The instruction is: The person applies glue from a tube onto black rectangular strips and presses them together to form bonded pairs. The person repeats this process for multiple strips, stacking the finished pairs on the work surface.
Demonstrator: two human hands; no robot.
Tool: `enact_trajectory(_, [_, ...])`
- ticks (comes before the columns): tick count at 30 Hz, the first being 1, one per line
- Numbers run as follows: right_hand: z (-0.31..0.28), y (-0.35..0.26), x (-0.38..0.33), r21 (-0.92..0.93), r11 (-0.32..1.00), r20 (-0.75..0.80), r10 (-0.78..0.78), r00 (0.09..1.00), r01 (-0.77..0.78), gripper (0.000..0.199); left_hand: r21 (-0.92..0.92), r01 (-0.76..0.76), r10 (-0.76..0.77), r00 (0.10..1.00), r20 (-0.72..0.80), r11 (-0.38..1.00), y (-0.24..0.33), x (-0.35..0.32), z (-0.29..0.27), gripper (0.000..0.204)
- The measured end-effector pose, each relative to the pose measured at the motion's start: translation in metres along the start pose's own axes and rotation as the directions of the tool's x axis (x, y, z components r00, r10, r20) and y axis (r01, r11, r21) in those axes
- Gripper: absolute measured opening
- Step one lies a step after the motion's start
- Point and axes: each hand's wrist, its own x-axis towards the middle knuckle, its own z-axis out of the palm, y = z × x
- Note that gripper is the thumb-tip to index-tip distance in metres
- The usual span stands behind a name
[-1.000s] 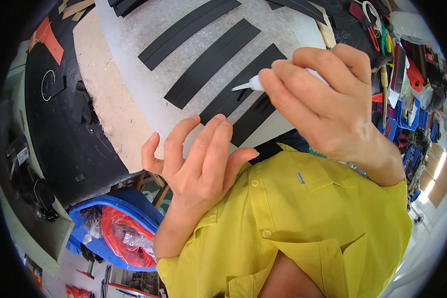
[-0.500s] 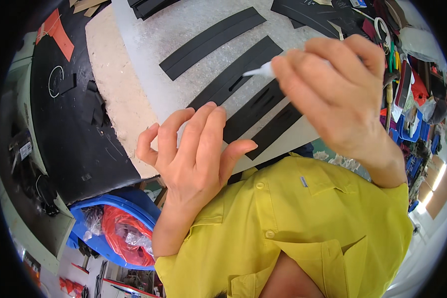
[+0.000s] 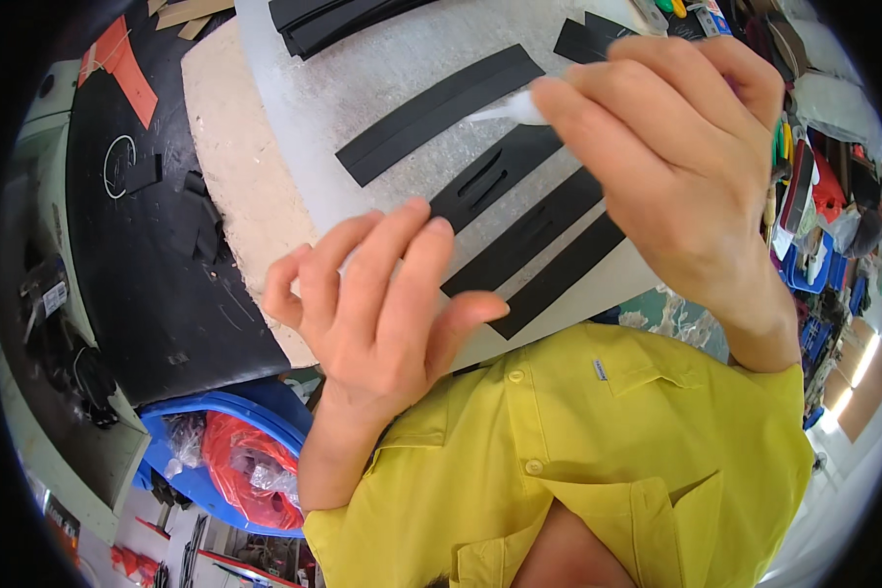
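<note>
My right hand (image 3: 671,162) is closed around a small white bottle with a thin pointed nozzle (image 3: 505,112); most of the bottle is hidden in the fist. The nozzle's tip lies beside the lower edge of a long black strip (image 3: 441,113). Below it, a second black strip (image 3: 519,162) carries two dark, shiny wet lines. My left hand (image 3: 372,304) is open, fingers spread, its fingertips at the near left end of that second strip. Nearer to me lie a third black strip (image 3: 534,233), with faint shiny marks, and a fourth (image 3: 568,274).
The strips lie on a whitish translucent sheet (image 3: 294,137) over a pale board (image 3: 220,127). A stack of black strips (image 3: 333,22) sits at the far edge. Black scraps (image 3: 196,216) and an orange piece (image 3: 122,69) lie left. A blue bin (image 3: 186,412) stands below the table.
My right hand has lifted the nozzle from the second strip and moved it up toward the far strip. Two wet lines now show on the second strip instead of one. My left hand has barely moved.
</note>
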Motion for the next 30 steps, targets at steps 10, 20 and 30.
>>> enact_trajectory(10, [0.016,0.007,0.011,-0.032,0.998,0.038,-0.056,0.998,0.057,0.028,0.193,0.127,-0.139,0.989,0.050,0.973,-0.012,0.010,0.011,0.057])
enact_trajectory(20, [0.020,0.031,0.002,0.136,0.988,0.076,0.059,0.995,-0.069,0.028,0.176,0.120,-0.131,0.990,0.053,0.977,-0.011,0.010,0.010,0.050])
enact_trajectory(30, [0.066,0.093,0.001,0.820,0.131,0.369,0.624,0.689,-0.557,0.021,0.151,0.052,-0.028,0.988,-0.153,0.987,-0.011,0.005,0.003,0.030])
